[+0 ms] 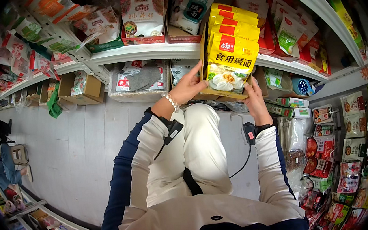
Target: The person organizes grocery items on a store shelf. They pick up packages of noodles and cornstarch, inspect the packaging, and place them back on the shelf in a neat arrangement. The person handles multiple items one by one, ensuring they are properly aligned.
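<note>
A shallow yellow cardboard display box [224, 95] tilts over the front of the white metal shelf, packed with several yellow food pouches [232, 56] standing in a row. The front pouch bears a red label and a picture of dumplings or buns. My left hand [185, 89], with a beaded bracelet at the wrist, grips the box's left side near its front corner, thumb toward the front. At the right front corner, my right hand [257, 98] holds the box with its fingers against the side. The box's underside and rear are hidden.
Boxes of white pouches [142, 14] and green-labelled pouches [290, 31] flank the held box on the shelf [145, 53]. A plastic-wrapped carton [139, 82] with a grey cloth sits below. Hanging packets [320, 148] line the right side. A seated person [4, 162] is at far left.
</note>
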`<state>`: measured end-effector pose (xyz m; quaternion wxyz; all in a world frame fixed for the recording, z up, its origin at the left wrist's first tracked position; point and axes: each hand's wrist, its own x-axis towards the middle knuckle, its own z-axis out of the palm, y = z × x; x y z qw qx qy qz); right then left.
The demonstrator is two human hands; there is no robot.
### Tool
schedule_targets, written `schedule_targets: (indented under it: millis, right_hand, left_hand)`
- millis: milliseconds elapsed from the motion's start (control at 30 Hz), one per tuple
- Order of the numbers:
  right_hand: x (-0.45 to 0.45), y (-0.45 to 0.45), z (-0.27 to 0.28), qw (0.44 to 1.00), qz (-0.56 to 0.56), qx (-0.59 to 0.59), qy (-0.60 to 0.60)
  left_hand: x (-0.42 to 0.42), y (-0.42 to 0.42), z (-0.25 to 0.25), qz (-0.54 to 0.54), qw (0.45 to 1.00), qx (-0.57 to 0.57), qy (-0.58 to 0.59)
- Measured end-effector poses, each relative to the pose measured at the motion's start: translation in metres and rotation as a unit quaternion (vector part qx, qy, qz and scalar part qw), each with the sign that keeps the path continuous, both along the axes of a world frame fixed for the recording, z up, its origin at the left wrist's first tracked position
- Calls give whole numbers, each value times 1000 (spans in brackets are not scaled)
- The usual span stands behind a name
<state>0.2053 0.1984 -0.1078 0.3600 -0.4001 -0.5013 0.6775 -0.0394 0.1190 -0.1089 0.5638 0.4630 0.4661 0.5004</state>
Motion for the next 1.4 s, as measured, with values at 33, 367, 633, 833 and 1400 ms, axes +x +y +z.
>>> schedule_targets:
  millis: [33, 367, 633, 833, 1400]
  right_hand:
    - [0, 6, -2, 1000, 2, 1, -6]
    - [-44, 71, -4, 993, -62, 89, -57]
    - [-56, 59, -11, 762, -163, 558, -284]
    - [-81, 53, -20, 697, -117, 602, -372]
    - [-128, 126, -20, 694, -97, 608, -373]
  left_hand:
    - [1, 4, 0, 9, 1000, 7, -11]
    - [-11, 69, -18, 156, 987, 33, 16]
    - [-24, 81, 8, 343, 816, 186, 427]
    - [-61, 102, -5, 277, 687, 252, 623]
    - [-86, 114, -30, 275, 628, 312, 658]
